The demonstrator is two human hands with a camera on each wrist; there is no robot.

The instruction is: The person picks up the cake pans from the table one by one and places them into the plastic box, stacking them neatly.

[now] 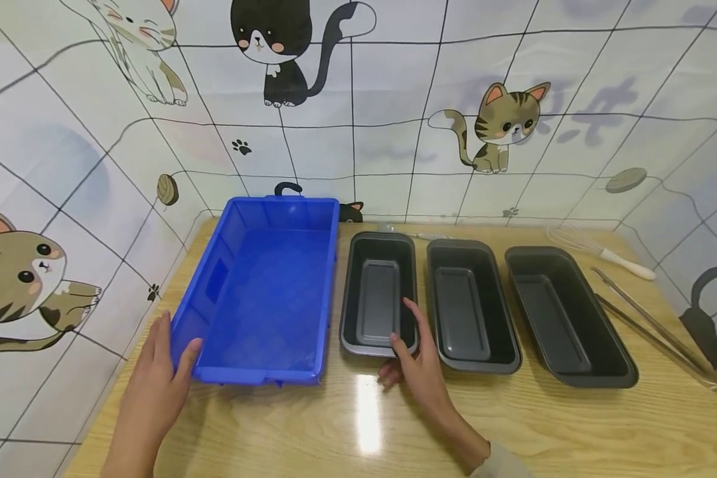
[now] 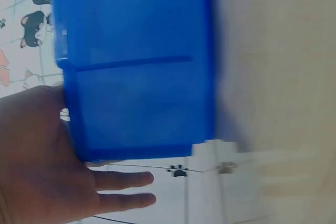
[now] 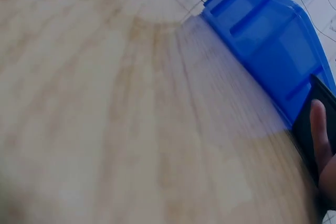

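A blue plastic bin (image 1: 269,299) lies on the table at the left. My left hand (image 1: 152,385) holds its near left corner, thumb at the front rim and fingers along the outer side; in the left wrist view two fingers (image 2: 126,180) stretch out below the bin's wall (image 2: 136,108). To the right of the bin sits a dark loaf pan (image 1: 378,299). My right hand (image 1: 424,372) grips this pan at its near right corner, the thumb on the front rim and the index finger along the right side. The right wrist view shows my thumb (image 3: 318,129) against the pan's dark wall.
Two more dark loaf pans, one in the middle (image 1: 463,312) and one farther right (image 1: 552,318), stand beside the held pan. A white-handled whisk (image 1: 627,262) and metal tongs (image 1: 657,325) lie at the right. A cat-patterned wall covering (image 1: 382,146) rises behind the wooden table (image 1: 275,431).
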